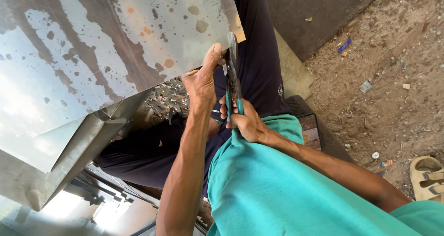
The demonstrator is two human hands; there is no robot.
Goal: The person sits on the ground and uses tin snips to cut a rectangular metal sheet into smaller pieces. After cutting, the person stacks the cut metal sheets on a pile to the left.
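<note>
Nearest the camera is the person's teal shirt (277, 189), with both bare forearms reaching away from it. The right hand (247, 120) is closed in a fist around the teal grips of a pair of tin snips (232, 78), squeezing the handles together. The blades point away and bite into the near right edge of a large stained metal sheet (115, 55). The left hand (202, 78) pinches that same edge just left of the blades, thumb on top and pressed to the sheet, the fingers hidden beneath it.

As to progress, the cut appears to be under way at the sheet's edge, but how far the slit runs cannot be told, since the hands and the snips cover it. A heap of small bright metal offcuts (169, 99) lies on the ground just left of the left hand, which suggests that a good deal of trimming is already done. Most of the sheet looks whole, folded down along its near left side.

No true container shows; the offcuts lie loose, not in a tray or box. Right of the dark trousers (259, 41) lies a phone (311, 130), then bare earth (393, 78) strewn with litter, and a pale sandal (428, 176) at the right edge.
</note>
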